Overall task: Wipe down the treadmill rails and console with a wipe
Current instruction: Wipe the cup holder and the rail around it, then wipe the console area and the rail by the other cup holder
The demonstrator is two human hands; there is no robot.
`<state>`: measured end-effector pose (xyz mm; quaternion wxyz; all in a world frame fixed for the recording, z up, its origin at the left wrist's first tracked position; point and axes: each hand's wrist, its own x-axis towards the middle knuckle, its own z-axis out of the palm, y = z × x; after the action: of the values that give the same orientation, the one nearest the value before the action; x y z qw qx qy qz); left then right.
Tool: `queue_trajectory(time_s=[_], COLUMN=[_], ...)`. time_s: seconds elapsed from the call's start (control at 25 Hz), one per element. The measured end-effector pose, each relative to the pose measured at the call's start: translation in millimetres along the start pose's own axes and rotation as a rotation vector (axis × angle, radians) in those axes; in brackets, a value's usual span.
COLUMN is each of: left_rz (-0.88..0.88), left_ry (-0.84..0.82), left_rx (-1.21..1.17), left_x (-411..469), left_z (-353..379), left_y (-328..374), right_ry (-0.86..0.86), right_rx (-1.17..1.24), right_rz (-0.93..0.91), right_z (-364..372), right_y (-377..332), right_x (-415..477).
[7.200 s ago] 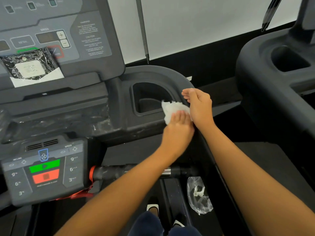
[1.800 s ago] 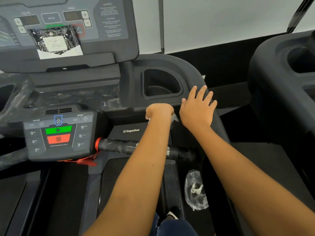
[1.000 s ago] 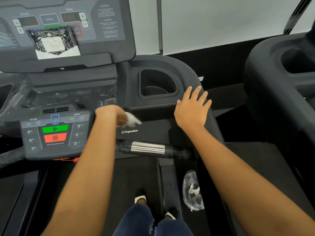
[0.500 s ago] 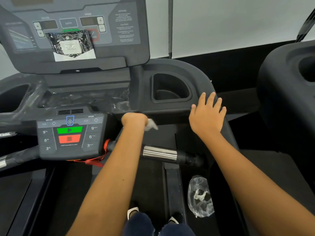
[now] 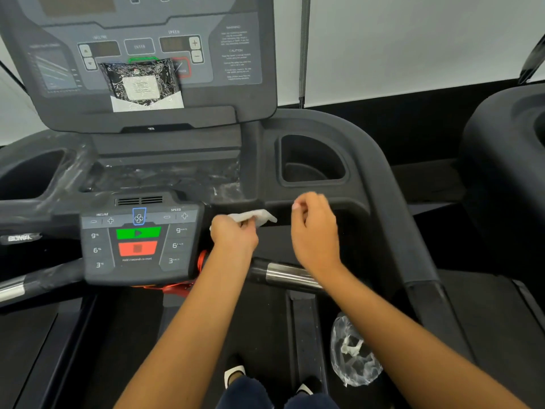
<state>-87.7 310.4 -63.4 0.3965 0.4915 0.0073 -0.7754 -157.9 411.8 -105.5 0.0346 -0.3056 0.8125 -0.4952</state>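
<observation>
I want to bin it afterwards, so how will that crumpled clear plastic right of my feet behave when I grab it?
The plastic looks thin and see-through, so it is probably very light and floppy. Its glossy crinkles suggest it may slip and crush in your fingers. Lying slumped, it seems unlikely to roll.

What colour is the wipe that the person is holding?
White: the wipe shows plainly in the head view, gripped by the left hand.
</observation>
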Motion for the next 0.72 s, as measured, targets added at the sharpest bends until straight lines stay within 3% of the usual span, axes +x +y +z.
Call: queue_trajectory(time_s=[0.16, 0.24, 0.32, 0.44, 0.56, 0.64, 0.72], left_rz=[0.054, 0.120, 0.216, 0.509, 0.643, 0.690, 0.772], left_ry=[-0.298, -0.330, -0.298, -0.222, -0.263, -0.301, -0.352], left_rx=[0.210, 0.273, 0.387, 0.781, 0.941, 0.948, 0.994], left_x=[-15.4, -22.0, -20.5, -9.9, -2.9, -2.6, -2.3], left_z=[-41.0, -54.2, -58.7, -56.6, -49.2, -43.4, -41.7], left_y=[-5.0, -7.3, -10.8, -3.3, 22.9, 39.7, 49.1], right_ry=[-0.338, -0.492, -0.519, -0.250, 0.031, -0.025, -0.296], right_rx=[0.658, 0.983, 1.137, 0.790, 0.477, 0.317, 0.071], right_rz=[0.706, 0.825, 0.871, 0.731, 0.314, 0.097, 0.028], right_z=[21.7, 19.9, 20.7, 32.9, 29.7, 24.9, 36.3], right_y=[-13.4, -16.5, -25.8, -40.8, -49.6, -48.9, -49.6], right_x=[-13.7, -12.5, -12.2, -14.4, -14.8, -20.1, -36.2])
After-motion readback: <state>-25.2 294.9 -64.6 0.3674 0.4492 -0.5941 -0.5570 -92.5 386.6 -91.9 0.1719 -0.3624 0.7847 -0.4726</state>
